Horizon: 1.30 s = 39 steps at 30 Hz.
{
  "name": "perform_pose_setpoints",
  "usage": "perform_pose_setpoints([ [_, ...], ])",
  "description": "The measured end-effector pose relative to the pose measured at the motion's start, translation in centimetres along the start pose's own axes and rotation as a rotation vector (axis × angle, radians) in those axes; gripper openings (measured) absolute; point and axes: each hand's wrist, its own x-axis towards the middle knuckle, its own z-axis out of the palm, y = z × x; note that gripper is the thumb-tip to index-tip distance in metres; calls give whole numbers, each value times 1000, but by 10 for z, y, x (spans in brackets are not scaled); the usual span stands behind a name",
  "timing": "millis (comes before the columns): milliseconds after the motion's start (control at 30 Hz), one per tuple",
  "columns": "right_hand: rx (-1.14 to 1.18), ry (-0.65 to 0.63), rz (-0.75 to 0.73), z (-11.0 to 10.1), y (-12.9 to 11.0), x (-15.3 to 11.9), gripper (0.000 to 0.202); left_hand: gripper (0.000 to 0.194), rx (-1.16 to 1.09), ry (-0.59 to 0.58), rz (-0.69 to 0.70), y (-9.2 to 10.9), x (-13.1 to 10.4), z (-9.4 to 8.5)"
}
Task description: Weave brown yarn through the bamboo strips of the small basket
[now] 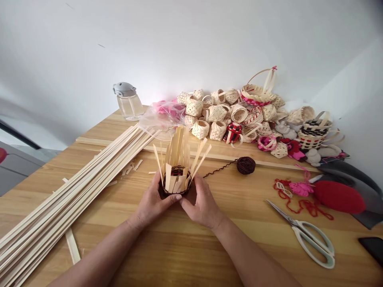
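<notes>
A small woven basket (177, 184) stands upright between my hands, its pale upright strips of uneven length fanning out above a dark woven band. My left hand (155, 203) wraps round its left side, and my right hand (202, 203) wraps round its right side. Both thumbs meet at the front of the base. From behind my right hand a dark strand of yarn runs to a dark brown yarn ball (245, 165) on the table. The basket's underside is hidden by my fingers.
Long pale strips (72, 195) lie across the left. Scissors (305, 235) rest at the right, near red yarn (308, 205) and a red oval object (339, 197). Many small woven baskets (217, 113) pile up along the wall, with a water bottle (129, 104) and a plastic bag (163, 115) further left.
</notes>
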Motion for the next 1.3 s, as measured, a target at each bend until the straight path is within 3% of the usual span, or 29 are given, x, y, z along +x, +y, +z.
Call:
perform_pose_setpoints([
  [167, 207, 21, 69, -3, -2, 0, 87, 63, -171, 49, -3, 9, 0, 1],
  [300, 241, 28, 97, -5, -4, 2, 81, 62, -206, 91, -29, 13, 1, 0],
  [567, 310, 51, 137, -6, -3, 1, 71, 56, -260, 143, -27, 0, 0, -3],
  [1000, 339, 209, 121, -3, 9, 4, 53, 60, -665, 169, -215, 2, 5, 1],
  [1300, 502, 227, 176, 0, 17, 6, 43, 59, -902, 59, -317, 3, 9, -1],
])
